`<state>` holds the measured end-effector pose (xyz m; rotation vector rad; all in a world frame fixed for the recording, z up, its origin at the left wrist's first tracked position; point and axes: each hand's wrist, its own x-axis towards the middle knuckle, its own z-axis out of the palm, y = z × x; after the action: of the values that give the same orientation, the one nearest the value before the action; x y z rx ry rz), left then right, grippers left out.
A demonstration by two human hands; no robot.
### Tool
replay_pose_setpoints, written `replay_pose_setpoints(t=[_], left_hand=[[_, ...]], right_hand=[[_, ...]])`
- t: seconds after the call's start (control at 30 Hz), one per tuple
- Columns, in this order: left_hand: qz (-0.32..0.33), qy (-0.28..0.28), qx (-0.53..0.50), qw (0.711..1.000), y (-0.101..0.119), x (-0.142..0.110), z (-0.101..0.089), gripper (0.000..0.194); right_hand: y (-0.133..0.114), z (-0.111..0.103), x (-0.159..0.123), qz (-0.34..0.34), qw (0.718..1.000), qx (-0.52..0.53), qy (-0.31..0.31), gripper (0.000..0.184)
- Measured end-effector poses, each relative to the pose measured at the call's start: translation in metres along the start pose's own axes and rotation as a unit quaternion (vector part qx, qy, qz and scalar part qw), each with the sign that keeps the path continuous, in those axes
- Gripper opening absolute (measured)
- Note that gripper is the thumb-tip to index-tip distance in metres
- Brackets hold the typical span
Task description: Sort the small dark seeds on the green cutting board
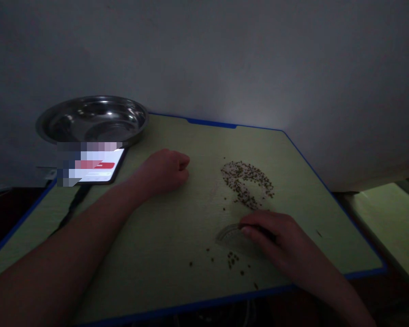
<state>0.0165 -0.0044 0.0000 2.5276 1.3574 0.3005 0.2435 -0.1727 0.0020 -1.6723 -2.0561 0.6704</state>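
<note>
My right hand pinches a clear plastic protractor by its edge, low over the near right part of the table. Just beyond it lies a spread of small dark seeds mixed with pale grains, with a bare patch in its middle. Several loose dark seeds are scattered on the near side of the protractor. Curled into a fist, my left hand rests on the table left of the spread; nothing shows between its fingers.
The pale table has a blue rim. At the back left stands a wide steel basin, with a lit phone in front of it, partly blurred out. A wall rises behind the table. Another light surface is at the right.
</note>
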Motion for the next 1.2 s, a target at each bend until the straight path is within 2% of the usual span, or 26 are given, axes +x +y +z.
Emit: replay_pose_setpoints(t=[0.17,0.27,0.4,0.53,0.63,0.77,0.9,1.03,1.1,1.2], left_hand=[[0.003,-0.003,0.013,1.000,0.000,0.000,0.000,0.017],[0.008,-0.001,0.013,1.000,0.000,0.001,0.001,0.018],[0.005,-0.001,0.015,1.000,-0.001,0.000,0.001,0.019],[0.000,0.002,0.028,1.000,-0.002,0.000,0.001,0.018],[0.000,0.001,0.032,0.999,-0.002,0.000,0.000,0.017],[0.004,-0.003,0.031,1.000,-0.003,0.000,0.000,0.018],[0.005,-0.010,0.033,0.999,-0.005,0.001,0.000,0.018],[-0.003,-0.015,0.033,0.999,-0.004,0.001,-0.001,0.019],[-0.005,-0.015,0.033,0.999,-0.003,0.000,-0.002,0.018],[-0.005,-0.006,0.030,1.000,-0.003,0.000,-0.001,0.018]], right_hand=[[0.013,-0.006,0.001,0.029,0.999,-0.031,0.026,0.020],[0.013,-0.014,0.004,0.027,0.999,-0.008,0.036,0.017],[-0.007,-0.016,0.022,0.012,0.999,0.037,0.039,0.016],[-0.030,-0.002,0.047,0.015,0.998,0.067,-0.010,0.009],[-0.038,0.007,0.064,0.014,0.999,0.044,-0.025,0.009],[-0.028,0.007,0.081,0.012,0.999,-0.036,0.018,0.009],[-0.004,-0.008,0.093,0.058,0.994,-0.076,0.057,0.013],[0.009,-0.033,0.083,0.056,0.996,-0.051,0.051,0.019],[0.010,-0.046,0.067,0.014,0.998,-0.049,0.034,0.021],[0.011,-0.063,0.034,-0.029,0.996,-0.076,-0.029,0.021]])
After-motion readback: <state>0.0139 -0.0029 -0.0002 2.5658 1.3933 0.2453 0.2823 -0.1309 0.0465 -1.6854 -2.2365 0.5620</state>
